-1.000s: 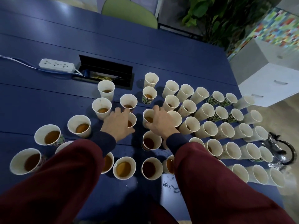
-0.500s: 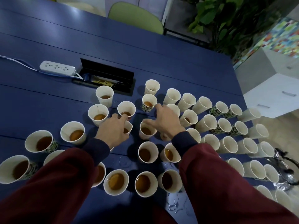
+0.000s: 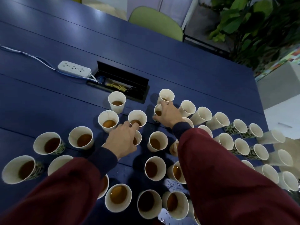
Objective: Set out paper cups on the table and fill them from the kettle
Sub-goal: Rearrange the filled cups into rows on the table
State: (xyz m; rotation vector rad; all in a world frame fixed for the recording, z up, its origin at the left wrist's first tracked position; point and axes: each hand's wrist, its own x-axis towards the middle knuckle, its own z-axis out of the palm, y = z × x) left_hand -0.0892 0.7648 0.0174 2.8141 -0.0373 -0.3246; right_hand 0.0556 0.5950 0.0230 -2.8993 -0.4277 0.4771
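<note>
Many white paper cups stand on the blue table (image 3: 48, 98). Those on the left and near me, such as one filled cup (image 3: 108, 120), hold brown liquid. Several cups on the right (image 3: 219, 120) look empty. My left hand (image 3: 121, 138) lies over one cup, its fingertips curled on the near rim of a filled cup (image 3: 138, 116). My right hand (image 3: 167, 116) reaches farther out and grips a small patterned cup (image 3: 157, 110) with brown liquid, thumb on its left side. The kettle is out of view.
A white power strip (image 3: 73, 69) and an open black cable box (image 3: 123, 82) lie behind the cups. Water drops (image 3: 172, 184) spot the table near me. A green chair (image 3: 155, 21), a plant (image 3: 251, 21) and a white cabinet (image 3: 284, 117) stand past the table's edges.
Both hands have reached forward. My right hand left a nearer filled cup and now holds the patterned cup farther back. My left hand's fingertips have come to the rim of the cup ahead.
</note>
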